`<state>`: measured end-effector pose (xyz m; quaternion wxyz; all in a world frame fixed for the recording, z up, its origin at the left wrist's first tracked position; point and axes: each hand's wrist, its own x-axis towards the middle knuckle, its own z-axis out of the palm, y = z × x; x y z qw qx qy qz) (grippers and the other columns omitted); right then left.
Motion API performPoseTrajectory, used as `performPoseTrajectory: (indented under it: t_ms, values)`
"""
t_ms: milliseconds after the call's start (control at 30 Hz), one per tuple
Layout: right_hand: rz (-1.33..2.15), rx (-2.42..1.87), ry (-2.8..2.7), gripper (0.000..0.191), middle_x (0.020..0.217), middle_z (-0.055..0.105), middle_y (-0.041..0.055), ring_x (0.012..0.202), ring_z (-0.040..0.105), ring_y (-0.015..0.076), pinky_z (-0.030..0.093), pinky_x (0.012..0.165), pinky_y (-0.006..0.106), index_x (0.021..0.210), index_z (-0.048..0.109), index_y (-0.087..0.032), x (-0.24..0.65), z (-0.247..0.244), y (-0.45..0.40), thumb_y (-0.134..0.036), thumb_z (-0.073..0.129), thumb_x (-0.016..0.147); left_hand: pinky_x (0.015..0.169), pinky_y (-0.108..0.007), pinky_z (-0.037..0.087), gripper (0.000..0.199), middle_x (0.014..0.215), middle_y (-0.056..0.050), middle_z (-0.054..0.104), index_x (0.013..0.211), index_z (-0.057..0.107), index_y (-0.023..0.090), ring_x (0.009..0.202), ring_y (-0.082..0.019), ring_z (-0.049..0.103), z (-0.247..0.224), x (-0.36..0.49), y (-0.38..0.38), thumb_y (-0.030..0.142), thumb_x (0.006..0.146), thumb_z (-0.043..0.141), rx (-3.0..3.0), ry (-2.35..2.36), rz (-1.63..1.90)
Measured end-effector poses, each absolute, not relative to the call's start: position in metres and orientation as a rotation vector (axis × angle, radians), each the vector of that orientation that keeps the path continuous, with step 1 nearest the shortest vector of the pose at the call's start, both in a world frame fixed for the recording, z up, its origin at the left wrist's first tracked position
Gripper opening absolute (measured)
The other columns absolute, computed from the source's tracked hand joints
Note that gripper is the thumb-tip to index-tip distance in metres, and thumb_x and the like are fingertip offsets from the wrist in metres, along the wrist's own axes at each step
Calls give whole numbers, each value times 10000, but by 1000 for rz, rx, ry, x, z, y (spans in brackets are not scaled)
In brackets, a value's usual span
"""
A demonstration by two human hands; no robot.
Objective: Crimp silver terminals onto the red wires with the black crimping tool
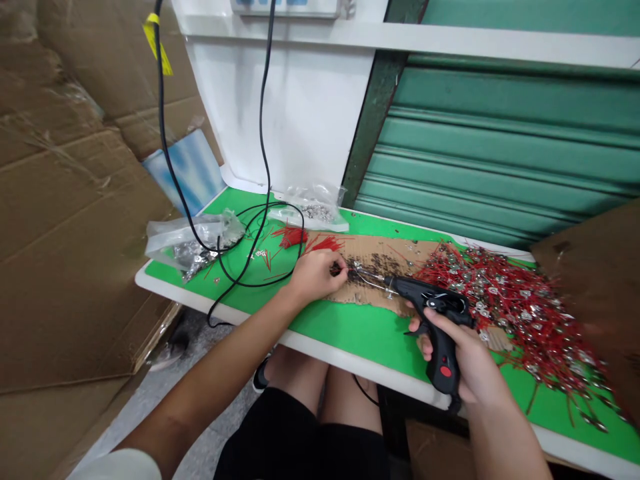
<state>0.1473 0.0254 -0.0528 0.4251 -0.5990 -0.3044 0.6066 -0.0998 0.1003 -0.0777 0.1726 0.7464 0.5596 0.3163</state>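
Note:
My right hand (457,343) is wrapped round a black soldering gun (430,300) with a red button, its metal tip pointing left. The tip reaches over a scorched piece of cardboard (370,300) on the green table. Beside the tip, my left hand (320,273) pinches the end of a thin red wire (349,269); a small metal piece (358,265) is close to it. Loose red wires (293,237) lie just behind my left hand. To the right of the gun spreads a large heap of red wires with metal tabs (525,313).
On the green table (225,273), a plastic bag of metal parts (200,243) lies at the left and another bag (315,210) at the back. A black cable (265,133) hangs down and loops over the table. Cardboard boxes (65,267) stand left.

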Motion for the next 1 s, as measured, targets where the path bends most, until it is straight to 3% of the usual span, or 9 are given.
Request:
performPoseTrajectory:
  t_ms: [300,500,733,1000]
  values:
    - [1470,-1567,-781,356,620,616,47,423,475,105,387,360,221,680,679,-150,146,-51,26,-459,827,582,663,-223,451,111,799,-11,713,800,717,197,697,-118,614,-77,-100,100,257,761,632,2125,1584,889]
    - [1466,-1568,-776,351,593,596,37,424,478,113,400,361,225,643,659,-163,145,-50,24,-453,842,565,681,-224,457,111,813,-14,718,807,717,199,729,-127,628,-77,-100,100,253,762,632,2139,1580,881]
    - [1449,-1529,-804,432,768,697,82,413,470,100,399,345,232,918,751,-161,144,-50,26,-448,817,601,677,-224,459,109,816,-18,717,801,717,197,722,-125,627,-78,-100,101,256,766,633,2141,1584,879]
    - [1471,-1525,-770,401,781,695,73,427,469,102,412,348,227,913,754,-169,146,-51,26,-429,813,614,658,-218,448,114,803,-12,712,807,718,200,699,-117,612,-77,-99,100,256,766,627,2134,1574,873]
